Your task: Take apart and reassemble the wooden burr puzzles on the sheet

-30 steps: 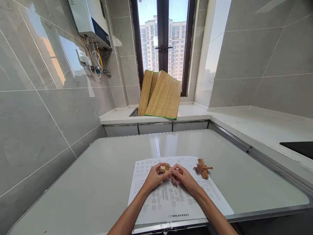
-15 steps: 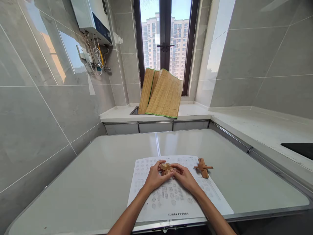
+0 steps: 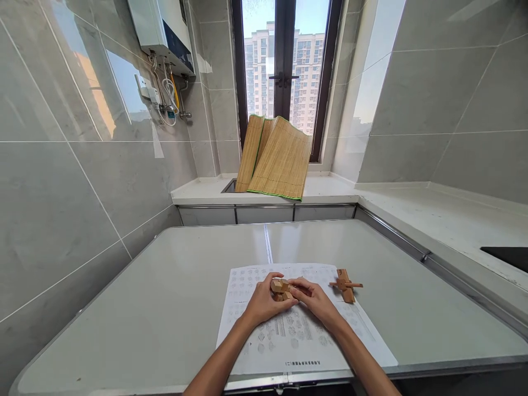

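Observation:
A small light-wood block puzzle [image 3: 280,286] is held between my two hands, above a printed sheet [image 3: 289,346]. My left hand [image 3: 264,300] wraps round its left side, thumb along the near edge. From the right, the fingers of my right hand [image 3: 313,300] pinch the puzzle's edge. Parts of the wooden pieces are hidden behind the fingers. To the right, a darker brown wooden piece with crossed bars [image 3: 345,285] lies at the sheet's right edge, touched by neither hand.
The sheet lies on a pale folding table [image 3: 144,308] with a centre seam. Behind stands a white counter [image 3: 330,190] with a folded bamboo mat [image 3: 280,159] leaning by the window. A water heater [image 3: 165,38] hangs on the left wall.
The view has shifted slightly. My hands stay round the wooden puzzle, with small finger movements and a slight turn of it. The brown crossed piece has not moved on the table.

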The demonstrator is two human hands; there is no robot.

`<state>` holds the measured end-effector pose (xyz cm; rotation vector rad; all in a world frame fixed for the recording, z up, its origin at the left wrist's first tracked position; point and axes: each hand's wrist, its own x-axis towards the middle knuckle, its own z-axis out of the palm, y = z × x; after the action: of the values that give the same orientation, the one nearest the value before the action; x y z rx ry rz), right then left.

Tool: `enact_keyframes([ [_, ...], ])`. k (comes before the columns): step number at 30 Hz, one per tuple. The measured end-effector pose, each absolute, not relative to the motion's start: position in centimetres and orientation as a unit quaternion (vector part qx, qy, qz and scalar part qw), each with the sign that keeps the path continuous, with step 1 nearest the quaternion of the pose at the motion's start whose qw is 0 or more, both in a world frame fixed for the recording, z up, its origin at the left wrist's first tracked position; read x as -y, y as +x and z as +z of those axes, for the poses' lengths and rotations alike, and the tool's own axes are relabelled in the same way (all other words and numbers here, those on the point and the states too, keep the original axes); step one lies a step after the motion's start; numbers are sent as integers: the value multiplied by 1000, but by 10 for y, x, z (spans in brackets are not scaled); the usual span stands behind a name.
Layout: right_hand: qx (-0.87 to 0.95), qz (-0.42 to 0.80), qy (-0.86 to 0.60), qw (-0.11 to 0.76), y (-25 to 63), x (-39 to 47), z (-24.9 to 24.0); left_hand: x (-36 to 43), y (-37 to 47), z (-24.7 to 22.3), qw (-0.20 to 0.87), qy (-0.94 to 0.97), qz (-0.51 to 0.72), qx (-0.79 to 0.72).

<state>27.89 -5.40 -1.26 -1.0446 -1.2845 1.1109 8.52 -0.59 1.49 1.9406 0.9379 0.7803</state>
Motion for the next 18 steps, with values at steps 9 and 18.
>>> enact_keyframes([
  [9, 557, 465, -441, 528, 278, 58, -9, 8, 86, 13, 455, 765, 290, -351],
  [18, 486, 452, -480, 574, 281, 55, -12, 2, 87, 2, 326, 782, 331, -415],
])
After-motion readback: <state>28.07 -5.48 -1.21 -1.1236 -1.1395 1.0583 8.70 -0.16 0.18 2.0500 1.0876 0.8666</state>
